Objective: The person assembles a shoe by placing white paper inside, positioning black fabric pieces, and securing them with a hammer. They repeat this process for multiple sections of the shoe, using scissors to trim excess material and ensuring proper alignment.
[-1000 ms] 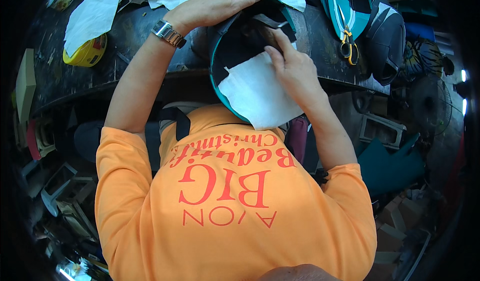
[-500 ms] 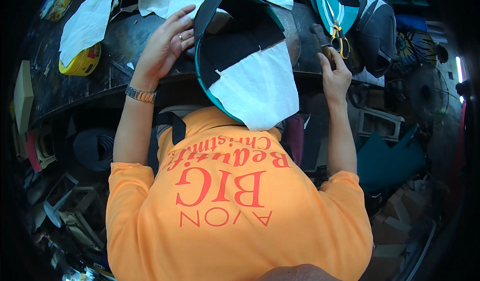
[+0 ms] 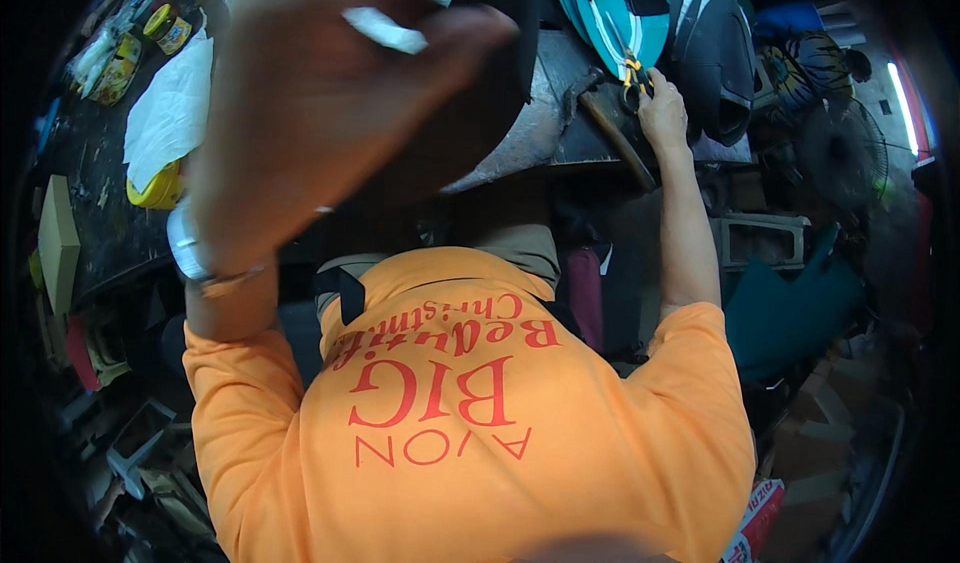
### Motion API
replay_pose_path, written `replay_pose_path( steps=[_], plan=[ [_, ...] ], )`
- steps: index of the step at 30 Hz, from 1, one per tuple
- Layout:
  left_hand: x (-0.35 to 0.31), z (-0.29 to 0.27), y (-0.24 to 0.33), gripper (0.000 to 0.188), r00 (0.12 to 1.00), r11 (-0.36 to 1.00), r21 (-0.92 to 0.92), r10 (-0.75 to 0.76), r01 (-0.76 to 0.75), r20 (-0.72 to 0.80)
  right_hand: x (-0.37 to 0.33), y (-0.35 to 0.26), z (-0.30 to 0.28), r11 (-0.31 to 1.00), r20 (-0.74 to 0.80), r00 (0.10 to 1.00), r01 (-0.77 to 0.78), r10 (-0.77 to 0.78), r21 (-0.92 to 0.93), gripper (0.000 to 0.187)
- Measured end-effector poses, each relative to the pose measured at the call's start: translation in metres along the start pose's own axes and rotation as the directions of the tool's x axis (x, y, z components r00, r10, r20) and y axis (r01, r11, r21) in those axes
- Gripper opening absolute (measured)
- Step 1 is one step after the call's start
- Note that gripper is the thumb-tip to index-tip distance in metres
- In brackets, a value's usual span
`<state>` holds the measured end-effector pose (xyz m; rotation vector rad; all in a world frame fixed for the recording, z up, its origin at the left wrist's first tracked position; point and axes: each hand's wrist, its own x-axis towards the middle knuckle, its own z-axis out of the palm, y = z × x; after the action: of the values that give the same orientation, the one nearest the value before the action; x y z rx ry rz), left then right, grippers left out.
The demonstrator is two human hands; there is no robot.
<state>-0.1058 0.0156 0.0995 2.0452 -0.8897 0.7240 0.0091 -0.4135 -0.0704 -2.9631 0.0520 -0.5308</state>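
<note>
My left hand (image 3: 300,113) is raised close in front of me, large and smeared by motion, with its thumb pointing right. It holds up a black-lined fabric piece (image 3: 490,93), which shows as a dark shape behind the hand; most of the piece is hidden. On the far right of the bench, my right hand (image 3: 664,115) has its fingers at the handles of yellow-handled scissors (image 3: 634,71). The scissors' blades rest on stacked teal pieces (image 3: 612,25). Beside the right wrist lies a hammer (image 3: 612,133), its wooden handle reaching over the bench edge.
White cloth (image 3: 170,113) lies over a yellow tub (image 3: 157,188) at left, near a small yellow-lidded jar (image 3: 168,29). A dark moulded piece (image 3: 712,58) stands right of the scissors. A fan (image 3: 845,148) and teal sheet material (image 3: 795,308) are farther right.
My left hand has lifted the black-lined piece up toward me. The right hand has let go of the hammer, now on the bench, and moved to the scissors.
</note>
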Motion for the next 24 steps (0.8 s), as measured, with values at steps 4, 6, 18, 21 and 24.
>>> replay_pose_path(
  steps=[4, 6, 18, 21, 24],
  plan=[
    [-0.011, 0.096, 0.0, 0.013, 0.975, 0.997, 0.044, 0.051, -0.062, 0.215, 0.001, 0.003, 0.015, 0.994, 0.035, 0.999, -0.038, 0.042, -0.101, 0.048],
    [-0.024, 0.127, -0.008, 0.034, 0.885, 0.992, 0.107, -0.108, 0.066, 0.453, -0.002, 0.003, 0.019, 0.989, -0.009, 1.0, -0.01, 0.009, -0.149, 0.049],
    [-0.108, 0.075, -0.063, 0.044, 0.945, 0.995, 0.091, -0.055, 0.027, 0.322, 0.005, 0.02, 0.009, 0.931, 0.114, 0.981, -0.187, 0.159, 0.314, 0.05],
    [-0.114, 0.073, -0.065, 0.041, 0.956, 0.998, 0.065, -0.039, 0.021, 0.292, -0.004, 0.009, -0.013, 0.649, 0.254, 0.937, -0.349, 0.24, 0.676, 0.053],
    [-0.101, 0.072, -0.07, 0.041, 0.95, 0.997, 0.058, 0.022, -0.042, 0.313, -0.03, -0.02, -0.042, 0.237, 0.283, 0.929, -0.339, 0.239, 0.911, 0.062]
  ],
)
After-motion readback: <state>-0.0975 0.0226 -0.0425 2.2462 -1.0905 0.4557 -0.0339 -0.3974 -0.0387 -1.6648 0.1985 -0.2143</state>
